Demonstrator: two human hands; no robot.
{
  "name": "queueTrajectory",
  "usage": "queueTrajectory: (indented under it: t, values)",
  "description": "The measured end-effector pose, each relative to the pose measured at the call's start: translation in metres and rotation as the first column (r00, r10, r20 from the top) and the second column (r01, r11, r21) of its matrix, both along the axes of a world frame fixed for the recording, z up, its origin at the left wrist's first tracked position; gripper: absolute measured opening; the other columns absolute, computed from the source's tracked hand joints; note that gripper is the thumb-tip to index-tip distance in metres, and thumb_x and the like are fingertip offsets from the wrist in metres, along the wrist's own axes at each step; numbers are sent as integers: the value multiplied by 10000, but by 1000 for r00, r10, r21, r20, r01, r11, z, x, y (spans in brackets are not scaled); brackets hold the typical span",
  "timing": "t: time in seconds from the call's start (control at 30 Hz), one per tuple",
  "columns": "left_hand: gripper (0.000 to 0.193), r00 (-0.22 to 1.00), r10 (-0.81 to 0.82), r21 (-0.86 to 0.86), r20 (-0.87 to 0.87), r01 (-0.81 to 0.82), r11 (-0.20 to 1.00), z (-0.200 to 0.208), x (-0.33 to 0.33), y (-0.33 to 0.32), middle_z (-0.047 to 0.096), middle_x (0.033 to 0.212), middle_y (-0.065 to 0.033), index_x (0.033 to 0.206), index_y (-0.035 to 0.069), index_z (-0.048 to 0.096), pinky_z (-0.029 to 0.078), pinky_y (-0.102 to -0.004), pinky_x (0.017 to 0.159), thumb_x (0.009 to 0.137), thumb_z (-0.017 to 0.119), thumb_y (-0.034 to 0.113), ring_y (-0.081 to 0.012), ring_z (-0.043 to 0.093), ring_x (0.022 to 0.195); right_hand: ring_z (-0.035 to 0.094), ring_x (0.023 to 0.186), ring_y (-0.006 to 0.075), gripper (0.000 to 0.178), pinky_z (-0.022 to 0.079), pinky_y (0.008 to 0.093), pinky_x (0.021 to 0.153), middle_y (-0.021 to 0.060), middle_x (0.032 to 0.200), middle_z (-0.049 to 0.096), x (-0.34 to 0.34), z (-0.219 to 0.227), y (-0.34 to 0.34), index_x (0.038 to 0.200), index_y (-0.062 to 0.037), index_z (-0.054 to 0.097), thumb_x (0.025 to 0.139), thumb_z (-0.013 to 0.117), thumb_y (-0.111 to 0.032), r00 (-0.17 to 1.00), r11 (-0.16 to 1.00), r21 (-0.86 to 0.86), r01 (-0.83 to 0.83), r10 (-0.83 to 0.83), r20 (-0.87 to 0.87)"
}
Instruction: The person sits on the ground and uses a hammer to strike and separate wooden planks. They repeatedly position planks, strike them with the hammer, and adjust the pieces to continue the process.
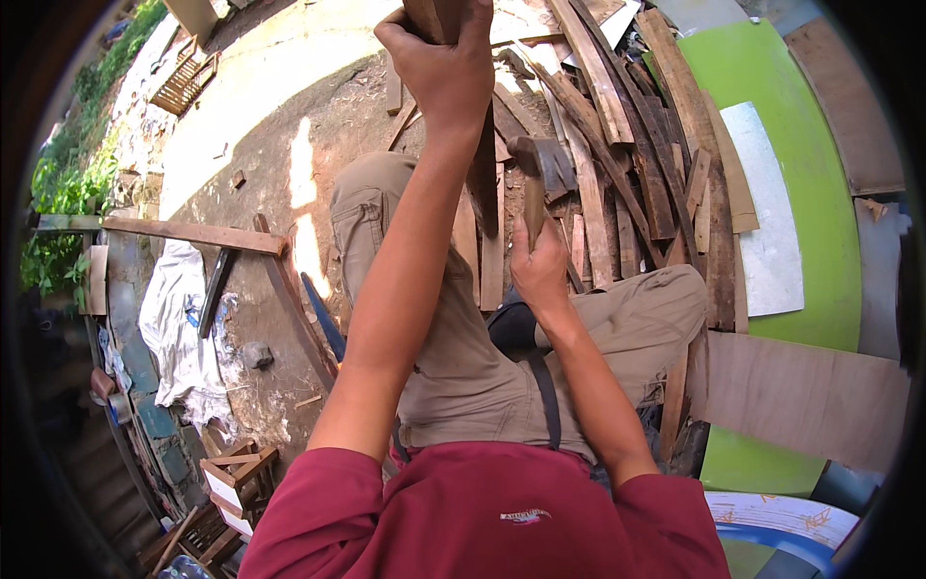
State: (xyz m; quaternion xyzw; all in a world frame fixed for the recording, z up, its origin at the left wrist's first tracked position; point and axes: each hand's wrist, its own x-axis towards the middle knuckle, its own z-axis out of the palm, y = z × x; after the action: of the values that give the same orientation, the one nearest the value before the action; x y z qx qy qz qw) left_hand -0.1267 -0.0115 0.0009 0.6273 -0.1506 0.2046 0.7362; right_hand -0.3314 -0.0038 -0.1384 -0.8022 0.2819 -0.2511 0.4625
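Left hand (444, 77): raised, closed around a wooden plank (434, 19) at the upper edge of view. Right hand (540, 270): wrapped around a hatchet-like tool (533, 198), beside the timber pile (617, 183). Hazards, as judged: a glancing stroke could carry the blade into left forearm (386, 318) or left knee (371, 188); a slack grip could let the plank tip.

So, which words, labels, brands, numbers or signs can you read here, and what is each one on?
Maroon shirt, chest: a small light print with a curved pinkish mark; I don't copy out wording.
White curved rim, lower right: orange marks, too small to tell as lettering.
Wooden piece in the left hand, wooden-handled tool in the right hand: none I can make out.
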Motion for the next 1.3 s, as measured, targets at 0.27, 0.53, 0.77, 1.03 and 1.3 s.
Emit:
queueTrajectory:
  t: [0.27, 0.53, 0.77, 1.03, 1.3]
  values:
    - [518, 1000, 7, -62, 18, -6, 998, -5, 5, 5, 596, 990, -111, 1107, -40, 456, 503, -288, 770, 914, 776, 319, -155, 585, 882, 626, 806, 534, 371, 475, 560, 682, 350, 789, 622, -17, -31, -11, 973, 59, 584, 1007, 556, -309, 966, 995, 68, -67, 82, -247]
    - [564, 996, -76, -6, 37, 76, 997, -6, 4, 17, 633, 966, -128, 1089, -50, 508, 512, -304, 781, 879, 794, 389, -179, 621, 875, 624, 819, 542, 350, 483, 557, 686, 352, 779, 625, 18, -2, -13, 984, 62, 567, 1003, 565, -287, 959, 994, 51, -92, 102, -264]
    - [627, 983, -169, -1, 77, 170, 985, -18, 0, 29, 604, 942, -114, 1140, -16, 346, 478, -227, 694, 840, 835, 238, -112, 600, 827, 630, 810, 542, 348, 490, 568, 690, 356, 778, 626, 16, -13, -31, 990, 64, 560, 999, 561, -284, 955, 994, 28, -107, 110, -276]
    - [420, 982, -174, 21, 70, 173, 985, -5, -53, 51, 656, 952, -97, 1141, -8, 534, 491, -267, 759, 929, 744, 287, -140, 630, 888, 616, 833, 578, 399, 492, 604, 748, 404, 803, 614, 0, -25, -42, 980, 96, 565, 990, 555, -303, 902, 984, 68, -167, 180, -391]
    - [442, 967, -249, -108, 48, 253, 961, -16, -76, 82, 665, 976, -84, 1110, -46, 597, 472, -280, 870, 913, 765, 313, -135, 621, 916, 622, 780, 544, 404, 477, 565, 689, 372, 755, 602, -10, -9, -38, 908, 75, 552, 995, 564, -319, 940, 986, 94, -136, 159, -301]
